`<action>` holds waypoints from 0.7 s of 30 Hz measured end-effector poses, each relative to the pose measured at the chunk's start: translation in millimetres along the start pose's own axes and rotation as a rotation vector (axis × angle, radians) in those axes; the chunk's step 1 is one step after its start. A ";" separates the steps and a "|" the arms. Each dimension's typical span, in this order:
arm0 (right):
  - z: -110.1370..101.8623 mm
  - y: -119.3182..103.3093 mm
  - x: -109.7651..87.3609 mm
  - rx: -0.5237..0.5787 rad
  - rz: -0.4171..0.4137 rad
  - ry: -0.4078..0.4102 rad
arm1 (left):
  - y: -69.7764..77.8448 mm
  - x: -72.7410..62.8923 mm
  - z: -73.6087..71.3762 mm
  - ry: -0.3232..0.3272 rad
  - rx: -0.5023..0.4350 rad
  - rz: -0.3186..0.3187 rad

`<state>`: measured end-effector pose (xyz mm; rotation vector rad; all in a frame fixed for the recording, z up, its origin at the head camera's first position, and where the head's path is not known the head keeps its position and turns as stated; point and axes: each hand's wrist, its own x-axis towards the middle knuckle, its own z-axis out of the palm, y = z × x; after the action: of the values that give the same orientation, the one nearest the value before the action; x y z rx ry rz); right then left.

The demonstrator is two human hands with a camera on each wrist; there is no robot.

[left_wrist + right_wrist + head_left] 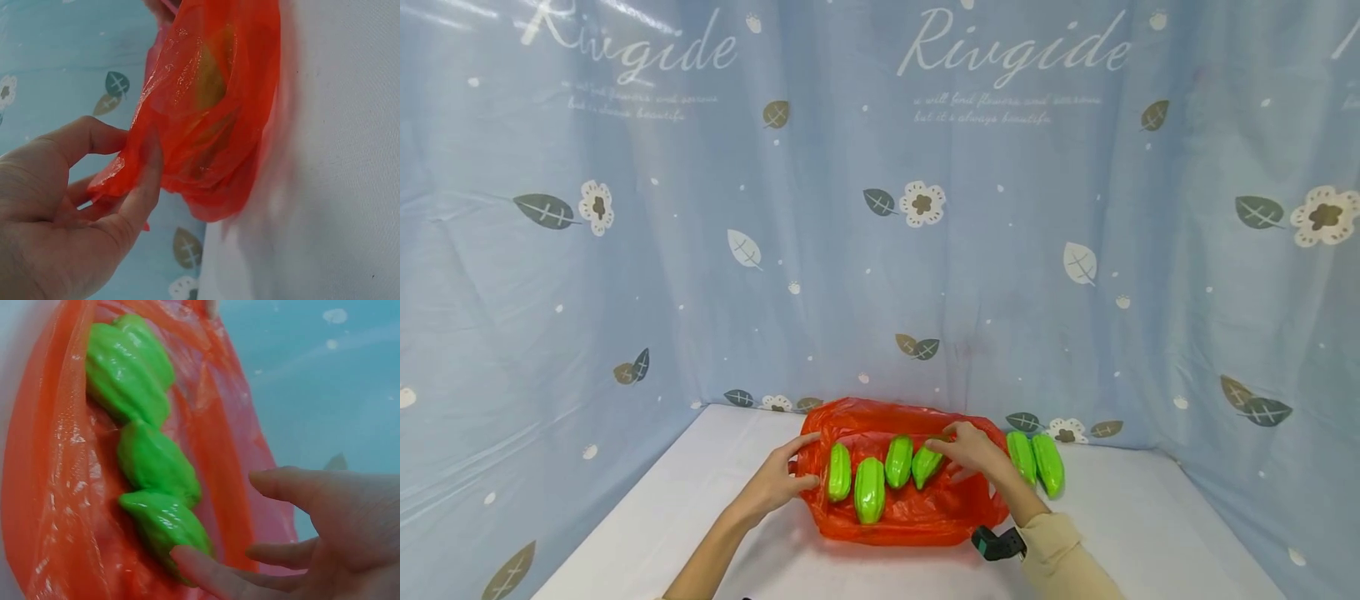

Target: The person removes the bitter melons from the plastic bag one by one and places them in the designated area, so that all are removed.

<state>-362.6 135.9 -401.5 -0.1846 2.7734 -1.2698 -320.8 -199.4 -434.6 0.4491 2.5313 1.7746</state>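
Note:
A red plastic bag (910, 533) lies spread with its mouth facing up. Several green ridged star fruits (870, 490) sit in a row inside it. At the bag's left end, my left hand (771, 483) pinches the thin film between thumb and fingers, as the left wrist view (75, 206) of that hand shows. My right hand (977, 454) is over the right part of the bag, fingers spread. In the right wrist view, one fingertip of this hand (331, 537) overlaps the lower end of the nearest star fruit (165, 531).
Two more star fruits (1033, 462) lie on the white table (1150, 533), just right of the bag and behind my right forearm. A blue patterned curtain (1000, 275) rises along the back and both sides. A dark wrist device (997, 543) sits on my right wrist.

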 end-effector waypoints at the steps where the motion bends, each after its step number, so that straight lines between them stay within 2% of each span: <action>1: 1.8 0.3 1.2 0.010 0.007 -0.005 | 0.1 -0.1 -0.1 -0.002 -0.001 0.003; 7: 10.9 2.9 6.7 0.056 0.059 -0.030 | -0.1 -0.8 0.2 -0.004 0.001 0.002; 16: 18.5 6.5 16.4 0.049 0.093 0.019 | -1.7 0.3 0.6 0.000 0.002 0.008; 21: 23.7 4.4 18.7 0.043 0.123 0.012 | -3.3 0.9 1.0 -0.001 0.019 0.019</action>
<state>-378.3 118.3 -420.8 -0.0027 2.7175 -1.3022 -322.3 -199.3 -437.8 0.4756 2.5541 1.7568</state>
